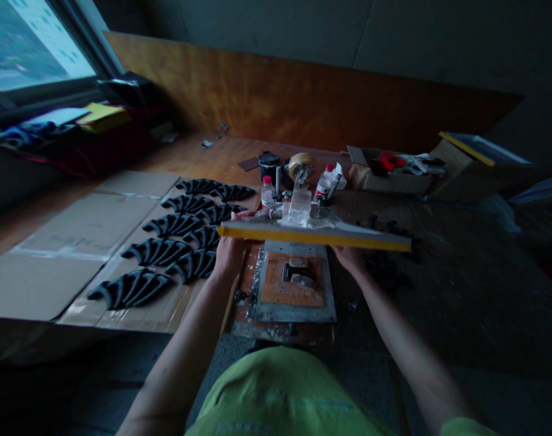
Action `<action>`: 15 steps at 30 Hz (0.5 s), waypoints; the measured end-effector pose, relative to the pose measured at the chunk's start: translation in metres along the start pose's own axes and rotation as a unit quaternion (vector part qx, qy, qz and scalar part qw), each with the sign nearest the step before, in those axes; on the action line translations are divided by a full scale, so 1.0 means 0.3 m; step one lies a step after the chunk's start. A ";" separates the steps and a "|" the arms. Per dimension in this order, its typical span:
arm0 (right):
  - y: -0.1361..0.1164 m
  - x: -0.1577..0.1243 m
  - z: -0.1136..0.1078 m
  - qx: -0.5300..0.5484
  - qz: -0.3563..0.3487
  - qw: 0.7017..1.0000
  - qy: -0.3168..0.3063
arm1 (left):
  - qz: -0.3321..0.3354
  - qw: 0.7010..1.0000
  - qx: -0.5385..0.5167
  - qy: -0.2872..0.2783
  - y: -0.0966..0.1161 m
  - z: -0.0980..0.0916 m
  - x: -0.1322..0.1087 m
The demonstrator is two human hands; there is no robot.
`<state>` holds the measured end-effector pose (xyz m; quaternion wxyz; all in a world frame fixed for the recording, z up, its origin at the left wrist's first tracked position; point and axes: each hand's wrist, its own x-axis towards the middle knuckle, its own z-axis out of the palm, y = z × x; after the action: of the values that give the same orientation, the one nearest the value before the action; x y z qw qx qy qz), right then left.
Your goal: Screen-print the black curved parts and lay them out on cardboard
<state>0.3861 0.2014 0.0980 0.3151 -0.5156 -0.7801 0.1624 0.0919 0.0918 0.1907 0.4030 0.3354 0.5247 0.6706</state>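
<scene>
A screen-printing frame [315, 235] with a yellow front edge is raised above the bench, seen almost edge-on. My left hand [230, 251] grips its left part, with fingers showing above the edge. Under the right part is my right hand [347, 257], closed on the frame with its fingers mostly hidden. Below the frame lies a metal base plate [254, 310] carrying a brown board [271, 290]. On that board sits a curved black part [293, 274] in a pale holder. A whitish, tape-covered block [299, 209] stands behind the frame.
Several rows of curved black parts [155, 251] lie on cardboard [76, 236] at left. Behind the frame stand bottles with red caps [267, 192], a black tub [269, 165] and a tape roll [301, 165]. An open carton [389, 181] holds odds and ends at right.
</scene>
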 end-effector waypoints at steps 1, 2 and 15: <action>-0.015 -0.052 0.044 -0.020 -0.023 0.999 -0.034 | 0.010 1.000 -0.006 -0.007 0.020 0.022 0.025; -0.039 -0.099 0.088 -0.052 -0.043 0.996 -0.066 | 0.017 1.000 -0.010 -0.012 0.032 0.040 0.043; -0.310 -0.325 0.256 -0.066 -0.030 0.978 -0.198 | -0.409 0.902 -0.073 -0.119 -0.390 0.086 -0.404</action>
<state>0.2965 0.0799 0.0627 0.1248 -0.4694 -0.8510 0.1998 0.1912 0.0092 0.0792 0.7244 0.1384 0.5137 0.4384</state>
